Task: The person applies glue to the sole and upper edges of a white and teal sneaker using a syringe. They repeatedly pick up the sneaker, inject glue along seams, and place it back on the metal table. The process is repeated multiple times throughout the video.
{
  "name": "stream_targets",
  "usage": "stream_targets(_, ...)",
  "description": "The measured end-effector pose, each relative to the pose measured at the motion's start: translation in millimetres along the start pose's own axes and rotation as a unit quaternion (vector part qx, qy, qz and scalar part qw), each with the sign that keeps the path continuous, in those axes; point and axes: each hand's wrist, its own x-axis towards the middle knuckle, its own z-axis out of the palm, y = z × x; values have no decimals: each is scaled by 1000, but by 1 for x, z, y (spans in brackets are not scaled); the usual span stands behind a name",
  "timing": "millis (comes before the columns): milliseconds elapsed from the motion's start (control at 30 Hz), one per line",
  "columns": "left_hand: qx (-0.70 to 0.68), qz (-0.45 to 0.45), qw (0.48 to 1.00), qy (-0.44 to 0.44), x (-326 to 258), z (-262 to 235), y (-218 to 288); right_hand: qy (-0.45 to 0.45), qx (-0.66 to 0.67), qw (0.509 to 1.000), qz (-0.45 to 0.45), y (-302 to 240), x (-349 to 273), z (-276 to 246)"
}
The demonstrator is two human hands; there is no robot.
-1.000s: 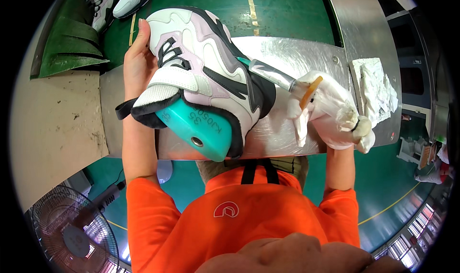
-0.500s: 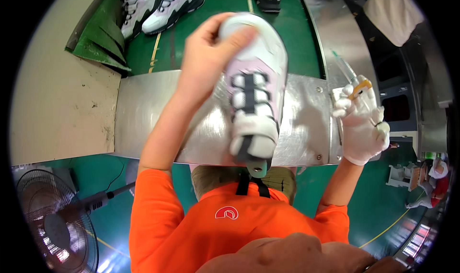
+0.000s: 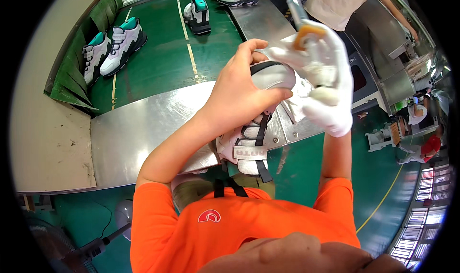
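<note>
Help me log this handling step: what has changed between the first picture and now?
The shoe has turned: its toe swung from upper left to upper right in view. The left hand moved right with it and now wraps the toe. The syringe, whose tip was at the shoe's side, now points away, in the right hand. Each hand still holds the same item.

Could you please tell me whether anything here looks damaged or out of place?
The cream panel at left bears dark marks, and the green flaps above it splay unevenly, suggesting wear. The shoe in the left hand shows no obvious damage.
</note>
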Motion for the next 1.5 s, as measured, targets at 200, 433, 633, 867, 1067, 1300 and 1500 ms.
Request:
stream_targets(200, 8, 23, 999, -36, -2, -2, 6, -55, -95, 994, 5, 2, -3, -4)
stream_targets(433, 44, 52, 993, -98, 24, -19, -6, 120, -31, 992, -25, 1, -42, -35)
stream_targets(633, 44, 23, 989, -140, 33, -61, -24, 136, -282, 950, 11, 69, -98, -30)
stream_targets(867, 5, -6, 999, 53, 40, -143, -87, 137, -130, 970, 153, 136, -140, -18)
stream_targets(1067, 25, -201, 840, 503, 22, -334, -201, 144, -193, 959, 148, 131, -137, -13)
stream_targets(1300, -15, -258, 868, 425, 7, -329, -246, 197, -108, 966, 131, 152, -148, 1)
stream_targets(1500, 572, -420, 697, 102, 55, -290, -163, 200, -28, 965, 169, 152, -162, -8)
